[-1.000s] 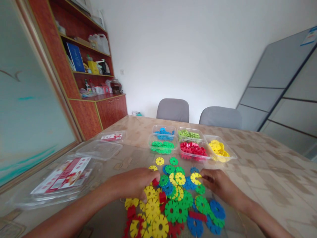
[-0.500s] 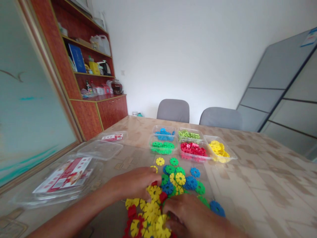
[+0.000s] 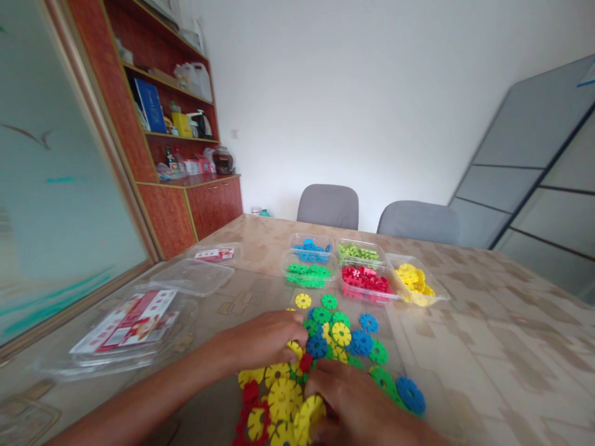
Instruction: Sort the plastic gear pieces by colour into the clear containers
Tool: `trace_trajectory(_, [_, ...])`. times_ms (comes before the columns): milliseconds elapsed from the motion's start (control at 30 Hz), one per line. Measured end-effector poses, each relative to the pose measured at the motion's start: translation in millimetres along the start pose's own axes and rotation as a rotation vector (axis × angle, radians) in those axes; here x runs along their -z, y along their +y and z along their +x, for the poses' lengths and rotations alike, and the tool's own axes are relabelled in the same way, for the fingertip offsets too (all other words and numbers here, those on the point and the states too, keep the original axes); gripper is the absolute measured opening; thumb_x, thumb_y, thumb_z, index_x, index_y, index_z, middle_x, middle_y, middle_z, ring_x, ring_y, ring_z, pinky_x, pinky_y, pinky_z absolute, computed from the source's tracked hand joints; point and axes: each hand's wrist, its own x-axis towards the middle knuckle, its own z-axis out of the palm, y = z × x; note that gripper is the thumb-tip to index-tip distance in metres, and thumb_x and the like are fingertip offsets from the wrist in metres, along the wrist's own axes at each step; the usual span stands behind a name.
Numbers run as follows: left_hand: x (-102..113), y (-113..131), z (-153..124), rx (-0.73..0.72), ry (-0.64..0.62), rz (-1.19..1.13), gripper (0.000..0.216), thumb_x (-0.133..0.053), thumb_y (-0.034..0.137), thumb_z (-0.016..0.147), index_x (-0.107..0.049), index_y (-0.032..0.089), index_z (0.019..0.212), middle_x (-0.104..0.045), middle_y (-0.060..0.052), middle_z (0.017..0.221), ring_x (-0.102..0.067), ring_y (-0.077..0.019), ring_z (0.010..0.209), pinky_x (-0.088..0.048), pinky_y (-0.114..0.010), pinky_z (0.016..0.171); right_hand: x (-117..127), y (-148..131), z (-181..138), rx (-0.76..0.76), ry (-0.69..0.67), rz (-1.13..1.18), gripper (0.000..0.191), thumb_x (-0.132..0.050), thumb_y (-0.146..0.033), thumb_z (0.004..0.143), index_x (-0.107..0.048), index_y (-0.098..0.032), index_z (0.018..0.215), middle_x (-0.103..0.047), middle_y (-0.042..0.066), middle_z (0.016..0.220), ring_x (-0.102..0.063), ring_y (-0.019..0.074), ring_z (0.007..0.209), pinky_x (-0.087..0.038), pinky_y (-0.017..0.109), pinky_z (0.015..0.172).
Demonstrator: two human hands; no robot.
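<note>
My left hand reaches over the pile with fingers curled down. A yellow disc shows beside its thumb, but what the fingertips grip is hidden. Lower down, my right hand is closed at the edge of a tilted yellow notched disc. Under and around both hands lie more yellow discs and red pieces. Between the hands sits a small red block. Loose green discs and blue discs spread out to the right.
Clear tubs hold blue pieces, green discs, light green pieces, red pieces and yellow discs. Clear lids and a labelled stack lie left. Two grey chairs stand behind the table.
The yellow disc at my right hand has gone from facing me to tilted. My left hand has shifted slightly up and right over the pile. The whole view has moved a little.
</note>
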Motion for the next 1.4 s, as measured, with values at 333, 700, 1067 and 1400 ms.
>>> trace_trajectory(333, [35.8,-3.6,-20.3,0.059,-0.079,-0.08,0.012,-0.071,0.011,0.074,-0.067,0.021,0.081,-0.065,0.004,0.076,-0.06,-0.0168,0.073,-0.035,-0.023,0.059,8.7,-11.7,2.4,0.114,-0.017,0.042,0.007,-0.068,-0.016,0.072,-0.061,-0.018,0.07,-0.066,-0.001,0.07,-0.057,0.0116,0.059,-0.031,0.02,0.049])
trace_trajectory(700, [7.8,-28.8,-47.2,0.201,-0.138,-0.184,0.025,-0.071,0.013,0.066,-0.064,0.021,0.088,-0.06,0.006,0.073,-0.055,-0.0151,0.067,-0.031,-0.021,0.053,-3.3,-26.0,10.3,-0.021,0.022,-0.033,0.024,-0.061,-0.017,0.077,-0.065,-0.018,0.1,-0.071,0.008,0.101,-0.067,0.0224,0.087,-0.046,0.024,0.072])
trace_trajectory(1067, [-13.9,-47.8,-51.1,0.255,-0.015,-0.205,0.031,-0.071,0.018,0.061,-0.049,0.02,0.083,-0.051,0.006,0.076,-0.046,-0.0134,0.069,-0.027,-0.021,0.054,-9.0,-17.0,10.8,-0.094,0.083,0.058,0.041,-0.073,-0.023,0.07,-0.061,-0.017,0.109,-0.065,0.01,0.112,-0.062,0.0254,0.098,-0.047,0.031,0.083])
trace_trajectory(1400, [-20.7,-48.8,-50.5,0.152,0.026,-0.304,0.014,-0.063,0.02,0.075,-0.054,0.02,0.086,-0.052,0.006,0.074,-0.048,-0.0136,0.068,-0.028,-0.022,0.056,-6.1,-0.5,4.5,-0.07,0.215,0.179,0.031,-0.068,-0.013,0.073,-0.062,-0.024,0.101,-0.07,0.0,0.094,-0.063,0.0177,0.084,-0.044,0.025,0.073])
